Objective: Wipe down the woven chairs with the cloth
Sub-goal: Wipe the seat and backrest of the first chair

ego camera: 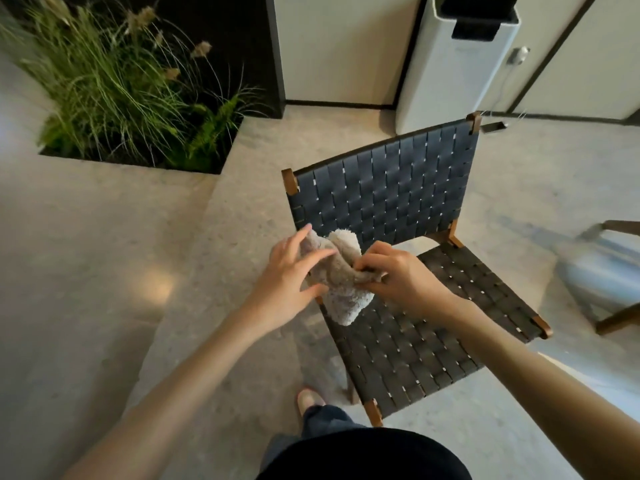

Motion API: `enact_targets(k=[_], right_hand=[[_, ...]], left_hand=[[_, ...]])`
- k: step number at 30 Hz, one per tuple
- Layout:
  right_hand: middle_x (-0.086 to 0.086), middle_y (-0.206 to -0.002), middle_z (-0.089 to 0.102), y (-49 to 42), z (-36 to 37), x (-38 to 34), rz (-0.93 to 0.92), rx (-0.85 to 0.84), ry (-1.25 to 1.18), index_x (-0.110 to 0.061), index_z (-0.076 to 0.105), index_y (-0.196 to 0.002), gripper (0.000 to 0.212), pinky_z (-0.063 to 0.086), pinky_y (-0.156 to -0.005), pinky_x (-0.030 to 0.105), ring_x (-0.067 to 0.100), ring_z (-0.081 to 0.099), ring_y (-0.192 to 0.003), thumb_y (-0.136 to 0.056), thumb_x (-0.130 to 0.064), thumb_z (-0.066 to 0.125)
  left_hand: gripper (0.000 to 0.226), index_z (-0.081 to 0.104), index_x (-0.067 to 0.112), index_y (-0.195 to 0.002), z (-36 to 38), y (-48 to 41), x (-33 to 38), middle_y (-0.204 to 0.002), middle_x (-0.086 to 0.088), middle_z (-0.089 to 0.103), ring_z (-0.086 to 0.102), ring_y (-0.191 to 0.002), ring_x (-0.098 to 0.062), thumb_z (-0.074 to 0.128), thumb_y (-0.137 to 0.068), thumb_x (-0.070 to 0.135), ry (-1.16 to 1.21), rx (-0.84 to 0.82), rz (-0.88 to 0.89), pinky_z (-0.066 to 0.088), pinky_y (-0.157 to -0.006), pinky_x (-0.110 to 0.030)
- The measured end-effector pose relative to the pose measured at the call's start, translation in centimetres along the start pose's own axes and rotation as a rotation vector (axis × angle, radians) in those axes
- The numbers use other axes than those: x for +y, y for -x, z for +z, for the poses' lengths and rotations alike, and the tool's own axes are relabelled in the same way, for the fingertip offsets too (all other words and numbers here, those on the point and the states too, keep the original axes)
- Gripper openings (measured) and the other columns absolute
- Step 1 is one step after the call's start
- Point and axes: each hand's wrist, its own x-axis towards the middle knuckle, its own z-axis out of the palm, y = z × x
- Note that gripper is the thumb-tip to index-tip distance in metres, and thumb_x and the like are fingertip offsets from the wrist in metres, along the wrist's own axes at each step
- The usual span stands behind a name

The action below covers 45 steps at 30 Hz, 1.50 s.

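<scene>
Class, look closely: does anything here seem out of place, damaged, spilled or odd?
Nothing is spilled or damaged: the woven chair looks intact, the cloth merely bunched. One oddity: a small dark device, perhaps a phone, lies on the floor behind the chair.

The chair (384,188) has dark navy checkerboard webbing on brown wood; the cloth (341,289) is fuzzy grey-beige.
</scene>
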Motion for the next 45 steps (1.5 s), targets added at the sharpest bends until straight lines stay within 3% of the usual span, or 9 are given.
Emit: enact_targets(k=[6, 14, 17, 19, 25, 31, 36, 40, 45], right_hand=[[0.001, -0.098, 0.057, -5.5, -1.1, -1.4, -0.003, 0.034, 0.126, -0.013, 0.070, -0.102, 0.022, 0.054, -0.065, 0.041, 0.021, 0.060, -0.076, -0.082, -0.018, 0.075], [0.001, -0.102, 0.059, -11.1, 1.3, -0.5, 0.402, 0.092, 0.478, -0.019, 0.068, -0.106, 0.037, 0.056, -0.067, 0.035, 0.018, 0.058, -0.087, -0.083, -0.046, 0.068], [0.002, -0.121, 0.054, -12.0, 2.7, -0.5, 0.532, 0.096, 0.548, -0.022, 0.071, -0.098, 0.025, 0.050, -0.082, 0.034, 0.019, 0.047, -0.107, -0.083, -0.042, 0.070], [-0.001, -0.125, 0.056, -12.8, 3.6, -0.6, 0.632, 0.131, 0.410, -0.023, 0.068, -0.089, 0.016, 0.049, -0.086, 0.034, 0.018, 0.051, -0.109, -0.087, -0.039, 0.066], [-0.008, -0.075, 0.057, -15.2, 5.4, -0.3, 1.006, 0.400, -0.163, -0.029, 0.042, -0.082, 0.017, 0.041, -0.051, 0.021, 0.006, 0.055, -0.066, -0.095, -0.032, 0.052], [-0.009, -0.086, 0.061, -13.4, 7.8, 0.6, 1.104, 0.562, -0.271, -0.025, 0.061, -0.103, 0.015, 0.044, -0.063, 0.022, 0.012, 0.059, -0.082, -0.090, -0.031, 0.064], [-0.015, -0.076, 0.065, -10.4, 10.7, 1.1, 1.116, 0.525, -0.366, -0.032, 0.066, -0.080, 0.009, 0.038, -0.058, 0.010, 0.002, 0.058, -0.074, -0.087, -0.037, 0.066], [-0.001, -0.072, 0.065, -9.6, 12.3, 2.2, 1.147, 0.491, -0.519, -0.012, 0.069, -0.082, 0.032, 0.046, -0.064, 0.023, 0.008, 0.058, -0.068, -0.084, -0.044, 0.067], [0.005, -0.094, 0.066, -12.6, 12.3, 3.8, 1.142, 0.663, -0.691, -0.008, 0.062, -0.100, 0.029, 0.048, -0.072, 0.027, 0.016, 0.061, -0.086, -0.094, -0.035, 0.056]], left_hand=[[0.029, 0.066, 0.019, -0.109, -3.5, -6.5, -4.3, -0.147, -0.010, 0.032, 0.025, -0.133, -0.031, 0.072, -0.082, 0.023, -0.069, 0.032, 0.169, 0.031, -0.107, -0.050], [0.015, 0.049, 0.023, -0.086, -7.5, -14.4, -11.9, -0.079, 0.011, 0.056, 0.055, -0.070, -0.008, 0.064, -0.088, 0.020, -0.008, -0.127, 0.271, 0.035, -0.057, -0.012], [0.017, 0.044, 0.026, -0.086, -9.0, -17.3, -14.9, -0.073, 0.007, 0.056, 0.055, -0.064, -0.016, 0.060, -0.091, 0.029, -0.081, -0.225, 0.271, 0.038, -0.052, -0.026], [0.017, 0.046, 0.025, -0.087, -9.7, -19.2, -16.3, -0.079, 0.002, 0.060, 0.057, -0.070, -0.020, 0.059, -0.090, 0.034, -0.072, -0.326, 0.263, 0.045, -0.057, -0.032], [0.024, 0.050, 0.022, -0.083, -9.4, -24.0, -18.0, -0.079, 0.004, 0.061, 0.054, -0.071, -0.014, 0.064, -0.086, 0.041, 0.082, -0.465, 0.229, 0.039, -0.060, -0.027], [0.026, 0.056, 0.025, -0.088, -6.3, -24.7, -18.7, -0.087, 0.006, 0.064, 0.058, -0.082, -0.007, 0.060, -0.084, 0.051, 0.168, -0.607, 0.258, 0.044, -0.070, -0.026], [0.038, 0.060, 0.028, -0.084, -3.3, -23.2, -19.5, -0.082, 0.008, 0.065, 0.059, -0.078, -0.007, 0.062, -0.072, 0.063, 0.123, -0.723, 0.278, 0.042, -0.066, -0.022], [0.027, 0.064, 0.025, -0.086, -1.9, -22.7, -20.6, -0.081, 0.011, 0.064, 0.058, -0.075, -0.004, 0.068, -0.079, 0.050, 0.099, -0.582, 0.272, 0.040, -0.063, -0.016], [0.015, 0.065, 0.023, -0.082, -1.2, -23.7, -20.4, -0.076, 0.008, 0.065, 0.057, -0.069, -0.001, 0.069, -0.083, 0.038, 0.318, -0.430, 0.132, 0.038, -0.057, -0.008]])
